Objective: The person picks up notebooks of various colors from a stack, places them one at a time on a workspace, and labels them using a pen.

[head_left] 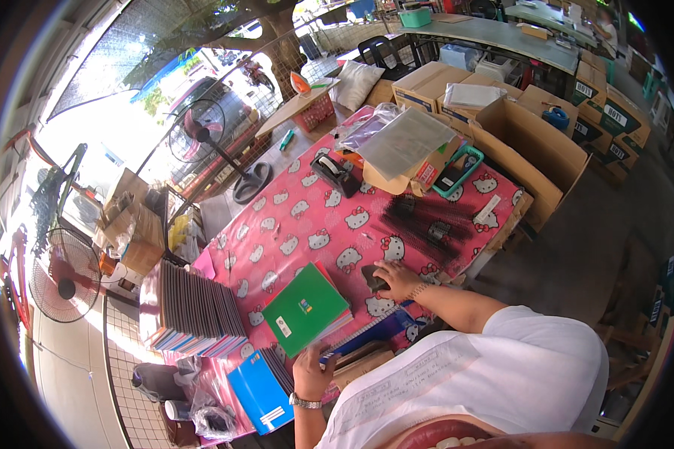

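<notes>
A notebook with a green cover (305,308) lies on the pink cat-print tablecloth (288,243) in front of me, with several more sheets or books under it. My left hand (312,374) is at its near edge, fingers curled around something small, blue and white, that I cannot make out. To the right of the notebook, my right hand (398,281) grips a small dark block (374,279) resting on the cloth. Near my left wrist lies a stack of blue notebooks (260,393). A blue tray-like thing (378,331) sits close to my body, between my hands.
A tall notebook stack (195,307) stands at the left. Farther back are a tape dispenser (337,174), black mesh-like strips (427,224), a teal tray (460,172) and clear plastic sleeves (408,138). An open carton (532,161) borders the table's right; a standing fan (202,133) stands beyond its far left edge.
</notes>
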`<state>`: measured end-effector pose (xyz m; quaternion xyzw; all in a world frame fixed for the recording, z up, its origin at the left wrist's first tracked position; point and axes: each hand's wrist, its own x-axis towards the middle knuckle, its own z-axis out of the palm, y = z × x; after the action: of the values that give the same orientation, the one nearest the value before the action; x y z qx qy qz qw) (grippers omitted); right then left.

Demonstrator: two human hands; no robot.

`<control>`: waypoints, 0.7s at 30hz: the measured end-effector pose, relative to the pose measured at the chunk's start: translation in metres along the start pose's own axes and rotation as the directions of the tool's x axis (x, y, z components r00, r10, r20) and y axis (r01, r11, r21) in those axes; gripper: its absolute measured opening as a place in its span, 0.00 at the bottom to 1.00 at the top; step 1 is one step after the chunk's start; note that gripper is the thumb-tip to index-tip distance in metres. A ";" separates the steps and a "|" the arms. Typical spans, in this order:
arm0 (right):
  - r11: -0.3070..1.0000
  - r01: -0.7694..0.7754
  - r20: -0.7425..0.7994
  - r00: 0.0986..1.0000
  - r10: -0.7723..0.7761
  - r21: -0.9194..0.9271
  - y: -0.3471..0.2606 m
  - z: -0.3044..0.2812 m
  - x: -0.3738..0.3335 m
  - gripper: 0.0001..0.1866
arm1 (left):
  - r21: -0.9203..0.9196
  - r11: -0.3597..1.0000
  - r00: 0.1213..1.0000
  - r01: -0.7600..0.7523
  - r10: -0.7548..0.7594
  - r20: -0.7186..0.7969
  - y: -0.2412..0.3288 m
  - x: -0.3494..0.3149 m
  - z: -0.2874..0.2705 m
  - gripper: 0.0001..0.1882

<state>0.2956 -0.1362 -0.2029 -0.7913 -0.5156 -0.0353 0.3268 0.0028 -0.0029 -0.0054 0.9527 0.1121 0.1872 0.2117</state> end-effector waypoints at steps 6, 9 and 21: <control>1.000 0.002 -0.006 1.000 -0.002 0.001 0.002 0.005 0.001 0.31 | -0.029 1.000 1.000 0.005 -0.005 -0.004 -0.012 -0.007 0.002 0.10; 1.000 -0.005 0.000 1.000 0.005 -0.006 0.001 0.003 0.001 0.32 | -0.037 0.999 1.000 0.011 -0.011 0.008 -0.012 -0.005 0.001 0.08; 1.000 0.012 -0.021 1.000 -0.012 -0.002 0.000 0.002 0.001 0.31 | -0.050 0.994 0.995 0.098 -0.100 -0.023 -0.011 -0.005 0.007 0.07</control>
<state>0.2960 -0.1342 -0.2040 -0.7881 -0.5168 -0.0460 0.3312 0.0000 0.0024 -0.0177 0.9381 0.1573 0.1912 0.2423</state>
